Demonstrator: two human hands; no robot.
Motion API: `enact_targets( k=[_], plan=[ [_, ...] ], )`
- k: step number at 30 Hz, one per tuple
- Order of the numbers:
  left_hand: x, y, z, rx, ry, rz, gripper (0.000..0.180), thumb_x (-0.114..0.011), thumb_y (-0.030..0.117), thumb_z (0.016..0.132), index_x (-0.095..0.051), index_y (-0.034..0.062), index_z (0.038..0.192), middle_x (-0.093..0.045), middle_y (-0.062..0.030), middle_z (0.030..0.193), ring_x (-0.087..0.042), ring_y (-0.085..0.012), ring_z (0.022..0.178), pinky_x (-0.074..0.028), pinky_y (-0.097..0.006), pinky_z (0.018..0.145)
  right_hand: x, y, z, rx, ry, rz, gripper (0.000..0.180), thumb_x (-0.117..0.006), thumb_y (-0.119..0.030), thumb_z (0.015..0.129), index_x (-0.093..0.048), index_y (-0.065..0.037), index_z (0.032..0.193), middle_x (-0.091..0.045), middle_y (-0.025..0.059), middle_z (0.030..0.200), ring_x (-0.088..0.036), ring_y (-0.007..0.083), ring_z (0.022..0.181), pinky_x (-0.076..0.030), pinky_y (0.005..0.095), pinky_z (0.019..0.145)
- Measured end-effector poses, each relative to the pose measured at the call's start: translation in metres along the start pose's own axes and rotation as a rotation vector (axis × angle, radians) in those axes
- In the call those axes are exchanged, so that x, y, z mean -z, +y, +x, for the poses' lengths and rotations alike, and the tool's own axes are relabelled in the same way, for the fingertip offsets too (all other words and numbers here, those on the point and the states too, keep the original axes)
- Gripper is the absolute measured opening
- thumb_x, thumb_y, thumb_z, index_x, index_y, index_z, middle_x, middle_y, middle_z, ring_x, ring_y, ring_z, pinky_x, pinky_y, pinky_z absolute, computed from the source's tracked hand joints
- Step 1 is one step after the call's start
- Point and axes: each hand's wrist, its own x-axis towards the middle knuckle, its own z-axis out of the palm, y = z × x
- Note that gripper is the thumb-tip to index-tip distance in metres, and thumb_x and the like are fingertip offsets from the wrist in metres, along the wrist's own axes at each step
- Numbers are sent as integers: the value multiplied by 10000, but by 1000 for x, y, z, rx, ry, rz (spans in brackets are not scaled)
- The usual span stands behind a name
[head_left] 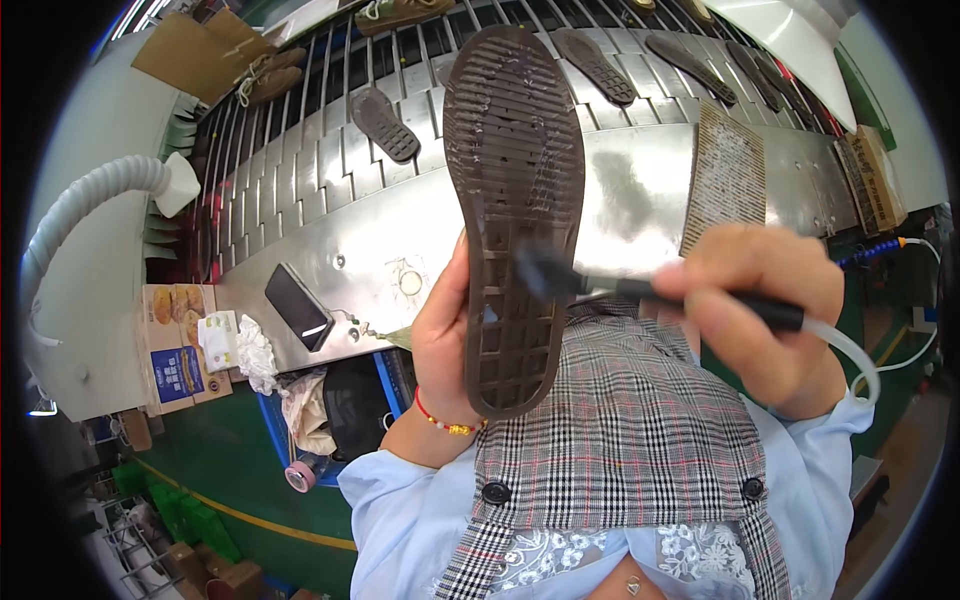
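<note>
A dark brown shoe sole (515,150) is held up in front of me, its ribbed and gridded face showing wet-looking streaks. My left hand (443,335) grips it by the left edge near the narrower end, fingers mostly hidden behind it. My right hand (765,305) is closed round the black handle of a brush (640,288). A clear tube (845,350) runs from the handle's back end. The dark bristles, blurred, are over the gridded part of the sole.
Behind the metal worktable (350,220), a roller conveyor (310,160) carries several soles (385,124) and brown shoes (270,78). A phone (299,306) lies at left, a ribbed mat (724,172) at right. A blue crate (280,425) with a bag stands below. A white hose (100,190) arches at left.
</note>
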Motion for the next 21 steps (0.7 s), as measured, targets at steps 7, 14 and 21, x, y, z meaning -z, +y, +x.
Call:
enact_targets(
  k=[7, 14, 21],
  plan=[
    [2, 3, -1, -162, 18, 93, 475, -199, 345, 1051, -393, 49, 1368, -567, -176, 1243, -629, -261, 1035, -556, -368, 860, -22, 1, -3, -93, -43, 255, 162, -660, -77, 793, -709, 34, 901, -687, 118, 711, -656, 149, 579, -477, 243, 510],
    [10, 5, -2, -146, 70, 189, 473, -213, 354, 1055, -417, 29, 1330, -595, -156, 1183, -635, -218, 1008, -567, -328, 814, -36, 30, -5, -314, -101, 717, 211, -634, -114, 860, -671, 72, 953, -687, 169, 765, -663, 180, 617, -529, 264, 570],
    [25, 8, 5, -72, -67, -158, 472, -217, 336, 1050, -359, 85, 1422, -537, -200, 1282, -623, -306, 1063, -561, -449, 878, -49, 61, 2, -386, 107, 1192, 256, -564, -133, 921, -613, 101, 1012, -679, 234, 862, -684, 253, 754, -567, 327, 668]
  ],
)
